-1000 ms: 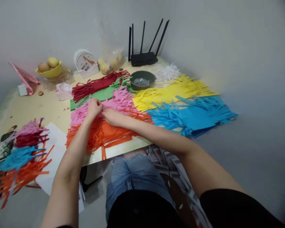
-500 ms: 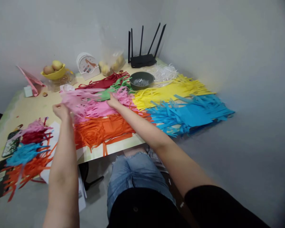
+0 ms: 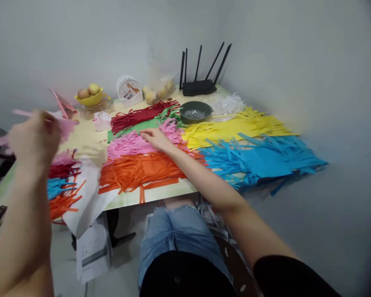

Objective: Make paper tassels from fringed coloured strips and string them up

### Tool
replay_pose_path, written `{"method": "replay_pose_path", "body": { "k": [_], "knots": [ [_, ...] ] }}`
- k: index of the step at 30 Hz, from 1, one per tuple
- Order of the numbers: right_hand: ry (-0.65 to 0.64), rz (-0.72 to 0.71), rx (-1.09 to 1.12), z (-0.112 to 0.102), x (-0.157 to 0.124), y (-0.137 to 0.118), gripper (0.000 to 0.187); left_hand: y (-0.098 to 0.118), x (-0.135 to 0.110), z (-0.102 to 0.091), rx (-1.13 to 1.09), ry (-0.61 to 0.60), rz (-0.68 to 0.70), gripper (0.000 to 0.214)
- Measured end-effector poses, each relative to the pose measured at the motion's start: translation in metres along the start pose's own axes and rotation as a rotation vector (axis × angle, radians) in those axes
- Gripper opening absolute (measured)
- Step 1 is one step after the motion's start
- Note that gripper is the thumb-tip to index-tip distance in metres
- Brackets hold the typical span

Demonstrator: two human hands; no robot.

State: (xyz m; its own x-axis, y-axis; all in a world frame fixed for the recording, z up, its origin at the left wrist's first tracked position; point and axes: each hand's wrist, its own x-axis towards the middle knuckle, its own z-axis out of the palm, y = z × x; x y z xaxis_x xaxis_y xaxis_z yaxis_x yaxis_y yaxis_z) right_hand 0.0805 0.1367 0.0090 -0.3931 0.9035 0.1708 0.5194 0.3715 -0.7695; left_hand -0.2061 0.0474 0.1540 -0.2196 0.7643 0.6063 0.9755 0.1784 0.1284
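Note:
Raised at the far left, my left hand (image 3: 35,142) is closed on pink fringed paper (image 3: 67,127), whose strips hang out on both sides of the fist. My right hand (image 3: 156,138) rests at or just above the pink fringe stack (image 3: 126,143) on the table, fingers stretched loosely leftward and holding nothing I can see. Around that stack lie a green fringe (image 3: 146,125), a dark red one (image 3: 142,115) and an orange one (image 3: 148,166). To the right are yellow (image 3: 231,127) and blue (image 3: 259,154) fringes.
Smaller fringe bundles, one of them blue (image 3: 57,188), lie at the left beside a white sheet (image 3: 88,189) hanging over the edge. Behind stand a dark green bowl (image 3: 196,112), white shreds (image 3: 227,104), a black router (image 3: 199,87), a giraffe-print holder (image 3: 129,91) and a yellow fruit bowl (image 3: 89,100).
My left hand has lifted the pink fringed paper off the stack and carried it left, towards me. My right hand has stayed by the pink stack. The view has shifted slightly left.

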Motion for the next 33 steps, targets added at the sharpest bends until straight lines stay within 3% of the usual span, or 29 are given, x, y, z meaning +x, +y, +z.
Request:
{"method": "replay_pose_path", "body": {
  "k": [2,5,7,9,13,18,21,24,28,33],
  "knots": [
    [0.117,-0.175,0.098,-0.006,-0.024,-0.028,0.039,0.03,-0.025,0.006,0.11,-0.058,0.17,0.024],
    [0.175,-0.421,0.107,-0.011,-0.054,-0.064,0.053,0.07,-0.054,0.013,-0.005,-0.142,0.311,0.026],
    [0.11,-0.461,0.048,-0.01,-0.063,-0.076,0.068,0.087,-0.067,0.013,-0.127,-0.187,0.342,0.025],
    [0.071,-0.431,0.025,-0.01,-0.066,-0.077,0.066,0.097,-0.076,0.01,-0.257,-0.238,0.359,0.023],
    [0.022,-0.317,0.03,-0.028,-0.07,-0.067,0.021,0.1,-0.081,0.004,-0.501,-0.317,0.326,0.02],
    [-0.007,-0.322,0.047,-0.078,-0.081,-0.069,0.016,0.095,-0.071,0.007,-0.724,-0.483,0.347,0.029],
    [0.027,-0.357,0.044,-0.098,-0.085,-0.072,0.015,0.097,-0.07,0.013,-0.871,-0.578,0.281,0.029],
    [-0.001,-0.338,0.017,-0.105,-0.086,-0.066,0.017,0.099,-0.073,0.02,-1.01,-0.553,0.159,0.027],
    [-0.036,-0.32,0.202,-0.104,-0.087,-0.052,0.019,0.1,-0.077,0.027,-1.128,-0.462,0.038,0.019],
    [0.03,-0.488,0.379,-0.102,-0.089,-0.043,0.021,0.102,-0.081,0.028,-1.328,-0.4,-0.088,0.014]
  ]
}}
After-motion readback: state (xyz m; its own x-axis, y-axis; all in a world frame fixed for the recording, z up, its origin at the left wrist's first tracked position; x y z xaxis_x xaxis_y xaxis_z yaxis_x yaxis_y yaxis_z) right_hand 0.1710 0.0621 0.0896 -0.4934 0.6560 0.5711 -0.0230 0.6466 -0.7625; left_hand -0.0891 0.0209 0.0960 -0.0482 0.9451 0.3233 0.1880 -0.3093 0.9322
